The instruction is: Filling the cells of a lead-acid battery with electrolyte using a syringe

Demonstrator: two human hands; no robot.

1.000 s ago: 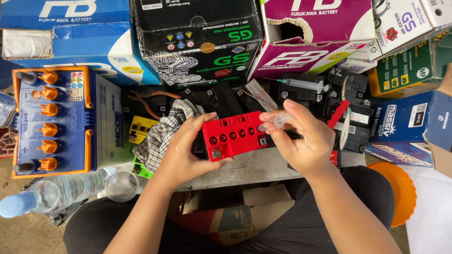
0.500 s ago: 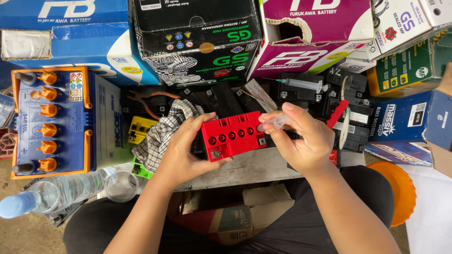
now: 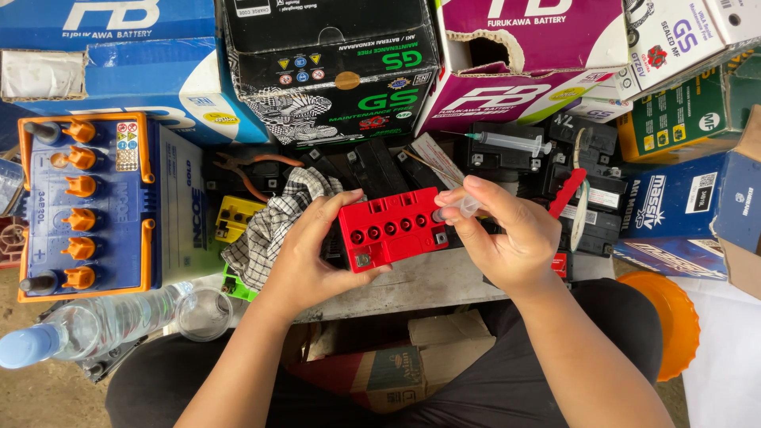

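Centre of frame: small red battery [image 3: 392, 227], top face up, a row of round fill holes showing. It sits tilted a little on the edge of a grey slab [image 3: 428, 281] just below centre.

Left hand [image 3: 305, 254] grasps the battery from its left end, thumb along the lower front edge, fingers wrapped over the top left corner.

Right hand [image 3: 503, 234] is clenched around a clear syringe [image 3: 460, 208], pinched between thumb and forefinger. The syringe's tip rests at the battery's upper right corner, touching or nearly so; I cannot tell which.

Just left of the left hand: a checked black-and-white cloth [image 3: 273, 222], bunched, partly over a yellow battery [image 3: 236, 215].

Far left: a large blue battery with orange caps [image 3: 87, 204], lying flat. Lower left corner: a clear water bottle with a blue cap [image 3: 87, 325] on its side, and a small clear cup [image 3: 204, 311] beside it.

Upper centre right: a second syringe [image 3: 507, 143] lying across a heap of black batteries [image 3: 515, 158]. A pair of orange-handled pliers [image 3: 252, 170] lies above the cloth.

Top of frame: cardboard battery boxes in a row — blue [image 3: 119, 63], black [image 3: 333, 71], magenta [image 3: 523, 55]. Lower right: an orange round lid [image 3: 674, 317].
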